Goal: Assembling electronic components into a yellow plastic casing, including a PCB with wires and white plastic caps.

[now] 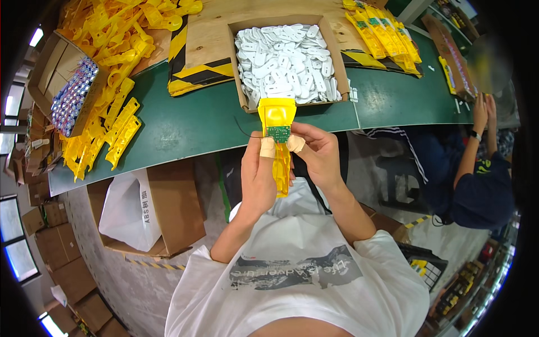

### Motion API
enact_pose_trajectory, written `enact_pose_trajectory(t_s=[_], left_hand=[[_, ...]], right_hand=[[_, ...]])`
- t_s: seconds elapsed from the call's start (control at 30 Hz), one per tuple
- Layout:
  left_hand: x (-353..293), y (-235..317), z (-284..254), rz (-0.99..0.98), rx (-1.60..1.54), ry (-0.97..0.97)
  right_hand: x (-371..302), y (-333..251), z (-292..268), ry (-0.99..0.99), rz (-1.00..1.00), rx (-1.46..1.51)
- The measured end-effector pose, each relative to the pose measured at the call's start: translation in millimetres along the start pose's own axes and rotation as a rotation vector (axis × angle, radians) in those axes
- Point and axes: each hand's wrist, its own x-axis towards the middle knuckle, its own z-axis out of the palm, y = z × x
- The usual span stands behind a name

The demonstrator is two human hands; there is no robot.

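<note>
One yellow casing, held two-handed

At the centre of the frame, our left hand [258, 173] grasps the yellow casing [277, 114] from its left side, fingers curled in, its taped thumb pressed by the edge of a green circuit board [278, 133]. Our right hand [319, 157] grips the opposite side, half closed, its thumb taped too. We see the casing glossy, long and narrow, its broader end toward the top of the frame, the board across its middle. One thin dark wire [242, 132] curves out leftward. Above, a cardboard box [233, 62] holds white plastic pieces [283, 62].
</note>
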Motion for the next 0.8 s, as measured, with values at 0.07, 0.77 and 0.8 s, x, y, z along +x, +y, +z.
enact_pose_trajectory(t_s=[0.07,0.77,0.8], left_hand=[[0.2,-2.3,2.4,0.018,0.037,0.076],[-13.9,-22.3,-49.7,-0.030,-0.214,0.049],[-12.0,-21.9,-49.3,-0.027,-0.231,0.045]], right_hand=[[1.3,7.0,-2.3,0.017,0.021,-0.007],[75.5,-107.5,-29.4,0.080,-0.359,-1.236],[97.4,-106.9,-34.5,0.081,-0.466,-1.467]])
